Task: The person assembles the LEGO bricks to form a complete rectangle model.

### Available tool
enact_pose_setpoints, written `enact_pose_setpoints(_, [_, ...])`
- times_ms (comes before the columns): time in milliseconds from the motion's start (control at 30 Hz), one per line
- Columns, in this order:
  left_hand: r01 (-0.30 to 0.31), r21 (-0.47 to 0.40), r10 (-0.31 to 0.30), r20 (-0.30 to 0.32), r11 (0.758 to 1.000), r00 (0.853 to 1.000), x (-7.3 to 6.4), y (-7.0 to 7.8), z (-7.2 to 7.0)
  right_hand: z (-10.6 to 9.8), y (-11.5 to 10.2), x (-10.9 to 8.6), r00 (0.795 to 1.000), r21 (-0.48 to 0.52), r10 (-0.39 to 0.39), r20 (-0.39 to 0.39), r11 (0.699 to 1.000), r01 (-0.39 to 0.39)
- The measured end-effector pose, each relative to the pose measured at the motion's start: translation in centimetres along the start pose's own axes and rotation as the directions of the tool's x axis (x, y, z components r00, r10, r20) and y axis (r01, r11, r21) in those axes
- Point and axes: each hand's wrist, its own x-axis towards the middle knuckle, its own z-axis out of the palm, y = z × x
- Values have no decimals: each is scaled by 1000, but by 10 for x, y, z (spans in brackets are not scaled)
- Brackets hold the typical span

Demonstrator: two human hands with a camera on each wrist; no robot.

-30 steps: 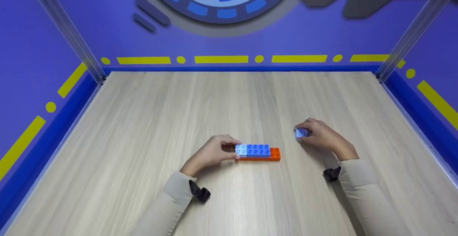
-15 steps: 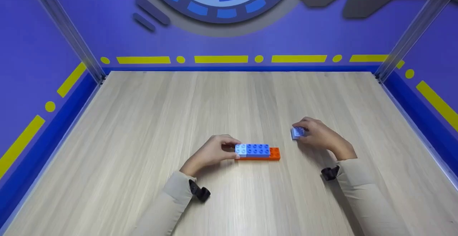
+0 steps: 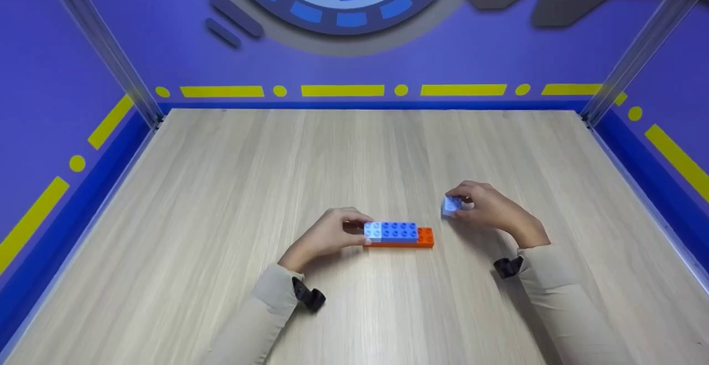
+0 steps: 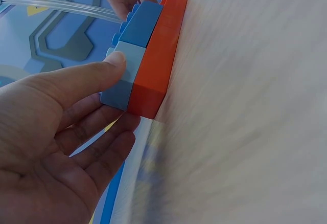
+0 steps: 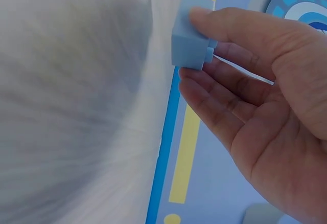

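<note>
A long orange-red brick (image 3: 425, 237) lies on the table, carrying a darker blue brick (image 3: 400, 232) and, at its left end, a light blue brick (image 3: 373, 231). My left hand (image 3: 331, 234) pinches the light blue brick between thumb and fingers; the left wrist view shows the thumb (image 4: 115, 63) on its side. To the right and a little farther back, my right hand (image 3: 493, 210) holds a second small light blue brick (image 5: 190, 42) by its sides. Its studs face the palm in the right wrist view. The two bricks' hands are apart, with table between them.
The pale wood-grain table (image 3: 277, 154) spreads around both hands. A blue-purple back wall (image 3: 354, 71) with yellow dashes stands behind it, and side walls rise left and right. Black wrist cameras (image 3: 310, 297) sit on both sleeves.
My right hand has moved left with its light blue brick, closer to the stacked bricks. The left hand and the stack have stayed in place.
</note>
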Motion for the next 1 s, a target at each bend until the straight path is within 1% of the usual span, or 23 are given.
enact_pose_setpoints(133, [3,-7,-3,1,1000,1000,0,0,0,-1,-5,1,1000,5,-11,22,1000,11])
enact_pose_setpoints(333, [6,-14,-6,2,1000,1000,0,-1,0,-2,-11,1,998,-9,-62,31,998,62])
enact_pose_setpoints(567, [-18,-36,18,-9,999,1000,-1,1,1,-3,-18,1,992,-3,-117,49,993,118])
enact_pose_setpoints(767, [-19,-44,19,-9,999,1000,-1,0,1,-2,-27,0,989,2,-133,66,991,133])
enact_pose_setpoints(1000, [-19,-39,18,-4,999,1000,-1,0,0,-1,-36,-2,982,11,-168,87,986,167])
